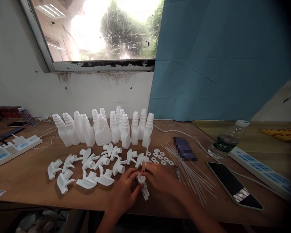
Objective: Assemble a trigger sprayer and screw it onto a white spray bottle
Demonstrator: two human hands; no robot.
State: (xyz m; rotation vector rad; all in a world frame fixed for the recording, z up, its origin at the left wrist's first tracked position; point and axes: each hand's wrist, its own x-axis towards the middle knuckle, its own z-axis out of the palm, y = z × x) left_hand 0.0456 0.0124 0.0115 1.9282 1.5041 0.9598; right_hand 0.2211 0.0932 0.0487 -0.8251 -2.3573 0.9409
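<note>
Gripping one spray head (141, 181), left hand (124, 191) and right hand (160, 178); loose spray heads (87, 168), bottles (104, 129) behind.

There is only one view, from a camera worn on the person's head, looking forward and down across the wooden table (26, 181) toward the window (99, 29) in the wall behind it. It sits close to the table's near edge, so both forearms enter from the bottom and the table spreads wide.
</note>
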